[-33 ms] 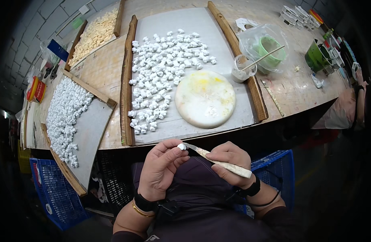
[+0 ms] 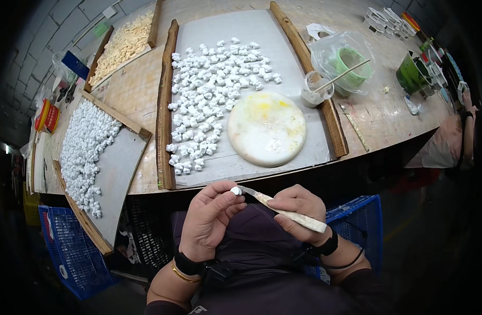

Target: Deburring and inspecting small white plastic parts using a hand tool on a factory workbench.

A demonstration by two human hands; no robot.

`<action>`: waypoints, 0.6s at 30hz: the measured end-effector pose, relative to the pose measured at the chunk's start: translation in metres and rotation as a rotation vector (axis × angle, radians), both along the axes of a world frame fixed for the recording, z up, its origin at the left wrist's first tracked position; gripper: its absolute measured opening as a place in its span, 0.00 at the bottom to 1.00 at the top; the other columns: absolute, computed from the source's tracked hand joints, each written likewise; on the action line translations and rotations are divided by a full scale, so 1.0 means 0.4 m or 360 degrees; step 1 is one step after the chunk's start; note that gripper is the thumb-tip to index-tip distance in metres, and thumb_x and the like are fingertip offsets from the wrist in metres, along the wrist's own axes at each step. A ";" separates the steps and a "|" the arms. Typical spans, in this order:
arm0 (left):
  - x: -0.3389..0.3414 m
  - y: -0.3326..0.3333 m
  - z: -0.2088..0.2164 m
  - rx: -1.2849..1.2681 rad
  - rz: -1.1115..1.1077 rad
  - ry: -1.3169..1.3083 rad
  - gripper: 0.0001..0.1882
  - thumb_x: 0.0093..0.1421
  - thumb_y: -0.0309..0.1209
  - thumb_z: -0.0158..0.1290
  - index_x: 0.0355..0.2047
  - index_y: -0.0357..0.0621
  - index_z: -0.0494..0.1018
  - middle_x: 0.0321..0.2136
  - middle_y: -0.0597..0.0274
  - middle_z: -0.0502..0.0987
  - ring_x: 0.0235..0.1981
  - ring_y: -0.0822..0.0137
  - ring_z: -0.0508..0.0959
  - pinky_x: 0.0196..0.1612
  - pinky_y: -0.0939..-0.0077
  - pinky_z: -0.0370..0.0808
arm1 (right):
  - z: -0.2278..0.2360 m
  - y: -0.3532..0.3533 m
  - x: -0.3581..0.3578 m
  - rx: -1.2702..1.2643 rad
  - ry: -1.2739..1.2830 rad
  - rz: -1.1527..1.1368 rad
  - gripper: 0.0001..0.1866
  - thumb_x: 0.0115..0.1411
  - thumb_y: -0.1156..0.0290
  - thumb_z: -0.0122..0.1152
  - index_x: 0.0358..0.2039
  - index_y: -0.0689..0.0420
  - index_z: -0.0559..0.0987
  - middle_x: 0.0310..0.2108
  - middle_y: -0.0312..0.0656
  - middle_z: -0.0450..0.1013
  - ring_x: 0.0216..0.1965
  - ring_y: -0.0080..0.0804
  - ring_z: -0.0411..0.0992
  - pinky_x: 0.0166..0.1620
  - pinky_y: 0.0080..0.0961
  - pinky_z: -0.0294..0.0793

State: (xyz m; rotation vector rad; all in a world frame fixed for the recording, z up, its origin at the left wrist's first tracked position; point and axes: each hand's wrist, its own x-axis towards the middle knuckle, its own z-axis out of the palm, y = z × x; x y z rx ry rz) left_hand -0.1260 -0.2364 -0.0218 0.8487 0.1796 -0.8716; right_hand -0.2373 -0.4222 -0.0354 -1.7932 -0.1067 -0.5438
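Observation:
Between the thumb and fingers of my left hand (image 2: 209, 215) is a small white knobbly piece (image 2: 236, 191), partly hidden by the fingertips. My right hand (image 2: 298, 212) grips the pale wrapped handle of a small knife (image 2: 283, 206); its thin metal blade touches or nearly touches the piece. Both hands are in front of the table edge, above my lap. Beyond them, many similar white pieces (image 2: 199, 113) lie scattered on a grey-white board (image 2: 220, 26) with wooden side strips. A round white disc (image 2: 267, 128) with yellow stains rests on the board, right of the pieces.
A second board (image 2: 115, 184) at the left holds a dense pile of white pieces. Farther back lies a tray of cream pieces (image 2: 128, 44). At the right are a clear cup (image 2: 317, 92) with a stick and a green tub (image 2: 352, 68) in plastic. Blue crates (image 2: 76, 252) stand below.

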 end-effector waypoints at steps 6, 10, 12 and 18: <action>0.001 0.004 -0.002 -0.0009 -0.0004 0.0011 0.11 0.60 0.22 0.55 0.43 0.34 0.72 0.36 0.55 0.78 0.38 0.66 0.80 0.44 0.72 0.79 | -0.004 0.002 -0.004 -0.0120 -0.0028 0.0009 0.15 0.49 0.79 0.64 0.40 0.59 0.82 0.34 0.44 0.74 0.32 0.32 0.74 0.35 0.22 0.74; 0.003 0.006 -0.003 0.0022 0.0000 -0.0012 0.11 0.59 0.22 0.55 0.42 0.33 0.72 0.36 0.55 0.78 0.38 0.66 0.80 0.44 0.72 0.79 | 0.003 -0.005 -0.013 -0.0153 -0.0019 -0.0021 0.16 0.47 0.80 0.65 0.40 0.59 0.82 0.34 0.44 0.74 0.31 0.31 0.74 0.34 0.22 0.75; 0.004 0.006 0.002 0.0077 0.0023 -0.0037 0.11 0.59 0.22 0.55 0.42 0.33 0.72 0.37 0.54 0.78 0.37 0.66 0.80 0.44 0.72 0.79 | -0.002 -0.009 -0.012 -0.0133 -0.0039 -0.0036 0.16 0.47 0.80 0.65 0.40 0.59 0.82 0.33 0.44 0.74 0.31 0.31 0.74 0.34 0.22 0.75; 0.002 0.004 0.000 0.0067 0.0025 -0.0082 0.12 0.58 0.20 0.55 0.43 0.33 0.71 0.37 0.53 0.78 0.38 0.65 0.80 0.45 0.72 0.79 | -0.007 -0.002 -0.012 -0.0164 -0.0093 -0.0052 0.17 0.46 0.80 0.65 0.39 0.58 0.82 0.33 0.42 0.74 0.30 0.31 0.73 0.32 0.22 0.74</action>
